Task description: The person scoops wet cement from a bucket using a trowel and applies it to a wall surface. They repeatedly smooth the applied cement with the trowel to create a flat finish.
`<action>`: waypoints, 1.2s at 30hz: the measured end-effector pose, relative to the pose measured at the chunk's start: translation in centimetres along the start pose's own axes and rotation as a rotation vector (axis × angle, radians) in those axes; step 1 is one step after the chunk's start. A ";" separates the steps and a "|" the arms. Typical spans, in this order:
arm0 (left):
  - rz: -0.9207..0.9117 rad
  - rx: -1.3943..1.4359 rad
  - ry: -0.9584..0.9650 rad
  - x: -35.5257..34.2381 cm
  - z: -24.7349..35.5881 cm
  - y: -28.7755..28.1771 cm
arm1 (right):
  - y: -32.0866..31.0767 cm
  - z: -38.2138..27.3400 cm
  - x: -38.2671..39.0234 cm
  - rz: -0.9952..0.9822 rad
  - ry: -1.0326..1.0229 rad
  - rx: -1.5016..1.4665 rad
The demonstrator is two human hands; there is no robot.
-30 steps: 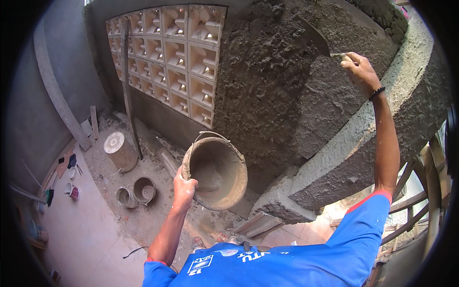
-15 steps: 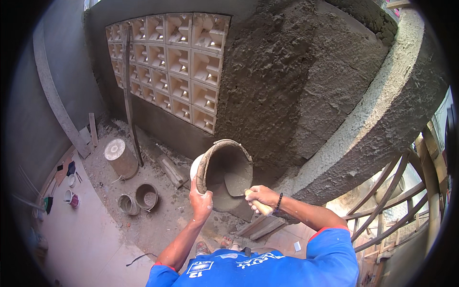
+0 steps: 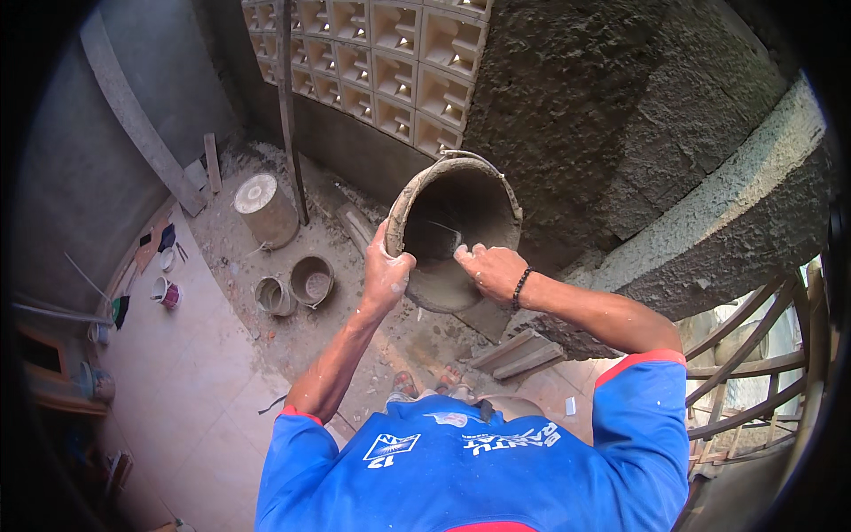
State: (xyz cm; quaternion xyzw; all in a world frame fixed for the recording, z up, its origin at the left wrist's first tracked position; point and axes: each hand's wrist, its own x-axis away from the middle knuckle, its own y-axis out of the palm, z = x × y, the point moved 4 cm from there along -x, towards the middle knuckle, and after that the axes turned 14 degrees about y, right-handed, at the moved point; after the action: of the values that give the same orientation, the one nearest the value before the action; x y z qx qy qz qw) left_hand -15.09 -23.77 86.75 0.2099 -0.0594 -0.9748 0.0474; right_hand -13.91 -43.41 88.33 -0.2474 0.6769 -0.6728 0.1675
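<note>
A mortar-crusted bucket [image 3: 410,199] is tilted with its mouth toward me, near the wall. My left hand [image 3: 387,273] is closed on the left side of its rim. Inside the mouth, my right hand [image 3: 494,273] grips a trowel [image 3: 458,239]; its wooden handle is hidden in my fist and the blade is hard to make out in the dark interior. Grey mortar [image 3: 443,277] lies along the lower inside of the bucket. Behind it, the rough plastered wall [image 3: 550,115] is dark and damp-looking.
Pale ventilation blocks [image 3: 394,75] fill part of the wall, with a wooden post [image 3: 288,115] leaning before them. An upturned bucket [image 3: 268,213] and two small pails [image 3: 312,281] stand on the rubble-strewn floor at left. Boards [image 3: 519,355] lie below the bucket; a rough concrete beam [image 3: 709,239] slants at right.
The trowel has gone deeper into the bucket with my right hand, which is now at the mouth. My view has shifted, so the wall and blocks sit higher and further right.
</note>
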 end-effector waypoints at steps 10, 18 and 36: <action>-0.019 0.035 0.024 1.1 -0.5 0.4 | -1.4 2.3 1.1 0.098 0.154 0.217; -0.036 -0.011 -0.006 1.3 -1.3 0.6 | 0.2 1.8 2.8 -0.028 0.136 0.091; -0.079 -0.132 0.094 0.4 0.3 1.9 | -6.7 1.4 1.6 0.178 0.392 0.616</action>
State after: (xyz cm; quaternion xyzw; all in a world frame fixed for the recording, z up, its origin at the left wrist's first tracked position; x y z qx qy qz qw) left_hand -15.45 -25.72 87.07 0.2540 0.0155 -0.9668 0.0251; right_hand -13.71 -45.31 95.09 0.0079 0.4808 -0.8622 0.1592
